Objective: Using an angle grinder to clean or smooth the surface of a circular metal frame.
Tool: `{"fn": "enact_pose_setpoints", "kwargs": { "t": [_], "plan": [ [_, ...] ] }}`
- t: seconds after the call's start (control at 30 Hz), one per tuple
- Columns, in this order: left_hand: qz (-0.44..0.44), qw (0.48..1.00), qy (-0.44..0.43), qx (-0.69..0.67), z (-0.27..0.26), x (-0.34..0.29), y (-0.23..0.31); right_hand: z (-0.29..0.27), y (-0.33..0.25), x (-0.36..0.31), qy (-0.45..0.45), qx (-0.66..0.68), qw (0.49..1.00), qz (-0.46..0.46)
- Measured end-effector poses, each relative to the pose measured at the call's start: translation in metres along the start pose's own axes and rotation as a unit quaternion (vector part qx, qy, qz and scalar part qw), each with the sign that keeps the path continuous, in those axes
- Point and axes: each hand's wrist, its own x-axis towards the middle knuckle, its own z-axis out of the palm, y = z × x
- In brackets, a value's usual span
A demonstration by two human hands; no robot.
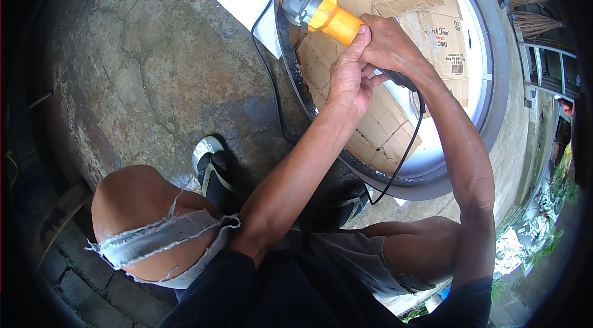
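Both my hands grip a yellow angle grinder (pixel 336 22) with a grey metal head. My left hand (pixel 352 78) is closed around the body from below, its thumb along the side. Behind it, my right hand (pixel 392 44) wraps over the rear of the grinder. The grinder's head rests at or just above the left rim of a large round grey ring (pixel 287 59); whether it touches, and its disc, I cannot see. From the handle a black cord (pixel 415 136) hangs down across the ring. Flattened brown cardboard (pixel 333 87) lies inside the ring over a white sheet.
A white board (pixel 250 0) pokes out under the ring's left side on the cracked concrete floor (pixel 142 68). More black cord (pixel 267 68) runs along that side. My sandalled feet stand near the ring's lower edge. At the far right are brooms (pixel 534 22) and a metal frame (pixel 550 68).
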Motion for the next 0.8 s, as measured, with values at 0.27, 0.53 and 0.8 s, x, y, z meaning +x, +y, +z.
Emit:
{"fn": "enact_pose_setpoints", "kwargs": {
  "t": [0.27,0.53,0.8],
  "plan": [
    [0.0,1.0,0.014,0.011,0.001,0.002,0.001,0.006,0.005,0.004,0.023,-0.015,1.0,0.009],
    [0.005,0.999,0.025,0.02,-0.002,-0.002,0.0,0.009,-0.001,-0.001,0.011,-0.005,1.0,0.017],
    [-0.003,0.999,0.034,0.027,-0.001,0.0,0.0,0.01,0.001,-0.001,0.026,0.0,0.999,0.021]
  ]
}}
